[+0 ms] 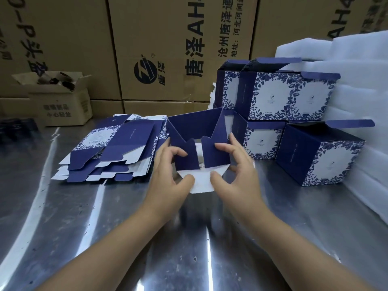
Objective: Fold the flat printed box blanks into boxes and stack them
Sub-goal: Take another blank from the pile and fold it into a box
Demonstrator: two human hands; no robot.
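Observation:
A half-opened blue-and-white box blank (197, 127) stands in the middle of the metal table, bottom flaps toward me. My left hand (170, 175) pinches the left blue flap, its thumb on the white flap below. My right hand (235, 175) pinches the right blue flap the same way, thumb on the white flap. A pile of flat printed blanks (113, 150) lies just left of my hands. Several folded boxes (294, 97) with open lids are stacked in two tiers at the right; the nearest (319, 156) stands at the front right.
The shiny metal table (105, 217) reaches toward me. White foam sheets (361, 66) stand along the right. Large brown cartons (168, 49) wall off the back. A small open carton (60, 97) with dark items sits at the back left.

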